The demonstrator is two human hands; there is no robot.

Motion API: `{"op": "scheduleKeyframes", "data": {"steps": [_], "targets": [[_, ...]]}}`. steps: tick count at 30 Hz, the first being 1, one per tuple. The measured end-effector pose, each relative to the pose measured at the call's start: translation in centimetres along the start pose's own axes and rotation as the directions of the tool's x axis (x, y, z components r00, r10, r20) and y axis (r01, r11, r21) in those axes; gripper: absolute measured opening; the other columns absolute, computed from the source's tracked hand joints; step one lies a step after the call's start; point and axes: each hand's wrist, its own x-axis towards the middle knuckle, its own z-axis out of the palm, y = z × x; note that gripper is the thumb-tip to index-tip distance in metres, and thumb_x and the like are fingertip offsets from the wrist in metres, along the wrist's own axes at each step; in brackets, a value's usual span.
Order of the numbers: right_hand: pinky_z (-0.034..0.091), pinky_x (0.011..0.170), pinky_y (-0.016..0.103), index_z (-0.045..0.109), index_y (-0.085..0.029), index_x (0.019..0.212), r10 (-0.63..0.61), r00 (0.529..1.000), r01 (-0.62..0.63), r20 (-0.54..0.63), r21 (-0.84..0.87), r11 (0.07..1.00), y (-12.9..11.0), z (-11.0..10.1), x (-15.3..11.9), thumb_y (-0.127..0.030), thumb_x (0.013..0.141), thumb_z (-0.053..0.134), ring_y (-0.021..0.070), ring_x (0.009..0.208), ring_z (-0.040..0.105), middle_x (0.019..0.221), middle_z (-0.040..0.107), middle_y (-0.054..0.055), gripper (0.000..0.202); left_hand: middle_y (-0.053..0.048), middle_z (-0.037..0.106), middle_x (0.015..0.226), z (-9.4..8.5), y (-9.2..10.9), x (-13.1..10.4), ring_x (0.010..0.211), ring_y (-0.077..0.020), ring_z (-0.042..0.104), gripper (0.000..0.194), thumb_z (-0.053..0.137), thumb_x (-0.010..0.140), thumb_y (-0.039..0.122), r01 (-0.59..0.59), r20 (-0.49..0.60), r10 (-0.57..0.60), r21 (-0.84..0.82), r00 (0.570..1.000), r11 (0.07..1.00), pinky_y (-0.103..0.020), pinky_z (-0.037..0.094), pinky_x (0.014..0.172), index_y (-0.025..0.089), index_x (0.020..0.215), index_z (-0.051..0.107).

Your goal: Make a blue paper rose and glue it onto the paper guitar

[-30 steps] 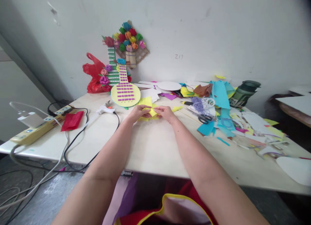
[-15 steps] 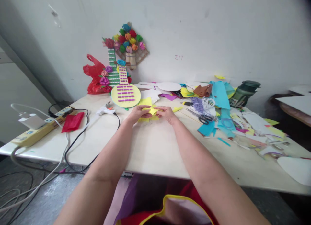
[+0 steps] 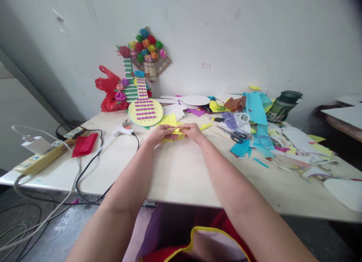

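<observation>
Between my two hands is a small piece of yellow paper, pinched from both sides. My left hand has its fingers closed on the left edge; my right hand closes on the right edge. More yellow paper lies on the table behind and beneath the fingers. Just beyond, a yellow paper instrument with purple strips leans against a green one decorated with paper flowers. To the left of my hands rests a white glue gun. Scissors lie off to the right.
A yellow power strip, trailing cables and a red packet occupy the left side. Paper scraps, white and purple cord, blue paper and a green bottle crowd the right. A flower basket craft stands against the wall.
The yellow paper between my fingers looks flatter and narrower than before, tipped more edge-on. My hands stay in nearly the same place, and the view has shifted slightly.
</observation>
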Motion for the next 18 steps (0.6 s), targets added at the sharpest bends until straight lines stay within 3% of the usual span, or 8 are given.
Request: {"op": "scheduleKeyframes", "data": {"steps": [7,10,14,18], "targets": [[0.042,0.043,0.019,0.073,-0.017,0.078,0.053,0.998,-0.053,-0.044,0.005,0.999,-0.1,0.7,0.0,-0.021,0.06,0.065,0.0083,0.046,0.05,0.057,0.062,-0.002,0.02,-0.011,0.069,0.075,0.2,0.2,0.0,0.073,-0.0193,0.067,0.034,0.071,0.067,0.034,0.047,0.048,-0.046,-0.024,0.998,0.999,-0.028,0.054,0.068,0.009,0.089,0.063],[0.045,0.049,0.022,0.072,-0.018,0.073,-0.004,0.998,0.005,-0.059,0.019,1.0,0.4,1.0,0.2,-0.027,0.06,0.067,0.0121,0.056,0.057,0.064,0.065,0.0,0.017,-0.01,0.069,0.073,0.4,0.3,-0.1,0.072,-0.0189,0.067,0.032,0.069,0.068,0.036,0.063,0.061,-0.061,-0.025,0.996,0.998,-0.027,0.054,0.067,0.01,0.086,0.062],[0.046,0.059,0.023,0.071,-0.018,0.072,-0.126,0.991,0.121,-0.041,-0.098,0.988,1.2,1.2,0.4,-0.028,0.064,0.065,0.0138,0.066,0.06,0.068,0.066,0.0,0.014,-0.011,0.069,0.073,0.6,0.5,-0.3,0.072,-0.0195,0.067,0.034,0.069,0.068,0.038,0.08,0.052,-0.078,-0.055,0.996,0.995,-0.027,0.053,0.067,0.01,0.083,0.061],[0.045,0.061,0.024,0.071,-0.02,0.07,-0.145,0.988,0.136,-0.044,-0.168,0.976,1.4,1.3,0.5,-0.028,0.063,0.067,0.0159,0.069,0.061,0.068,0.067,0.001,0.012,-0.011,0.069,0.074,0.8,0.6,-0.3,0.072,-0.0201,0.067,0.034,0.069,0.067,0.038,0.092,0.064,-0.087,-0.074,0.994,0.993,-0.027,0.053,0.067,0.009,0.084,0.061]]}}
